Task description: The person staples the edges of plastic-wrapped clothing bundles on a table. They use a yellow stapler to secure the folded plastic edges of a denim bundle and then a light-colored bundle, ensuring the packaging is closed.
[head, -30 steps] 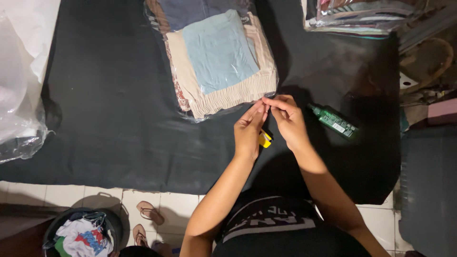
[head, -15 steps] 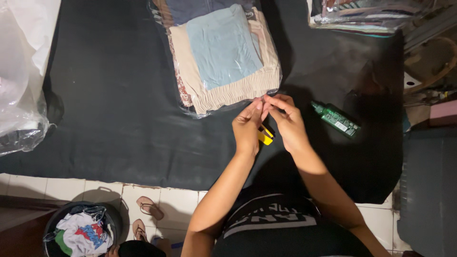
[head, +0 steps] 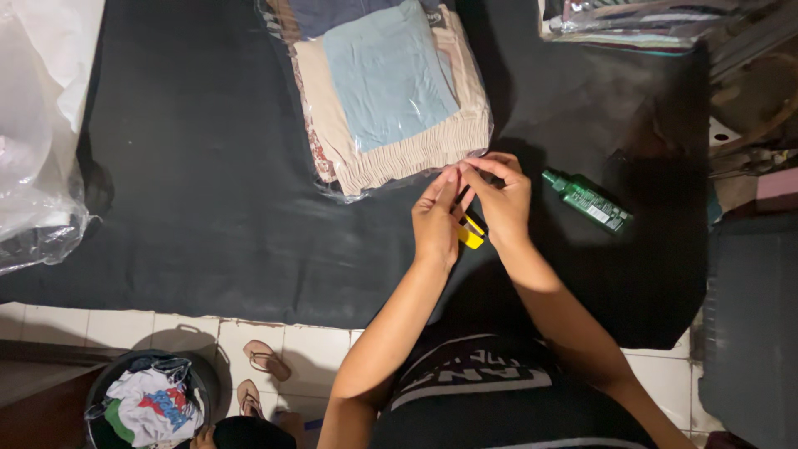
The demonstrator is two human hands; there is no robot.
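Note:
My left hand (head: 436,223) and my right hand (head: 501,199) meet over the black mat (head: 191,208), fingertips pinched together just below the near right corner of a clear plastic bag (head: 391,100) of folded clothes, beige and light blue. A small yellow tool (head: 471,234) sits between the two palms, apparently held by the right hand's lower fingers. What the fingertips pinch is too small to make out. A green bottle (head: 587,199) lies on the mat to the right of my right hand.
More bagged clothes (head: 623,21) lie at the top right. Crumpled clear plastic (head: 37,141) sits at the left edge. On the tiled floor (head: 316,349) below the mat are sandals (head: 266,360) and a bin of clothes (head: 150,407). Dark furniture (head: 748,316) stands at right.
Both hands stay pressed together at the bag's corner, and the fingers shift slightly around the yellow tool. The bag and bottle have not moved.

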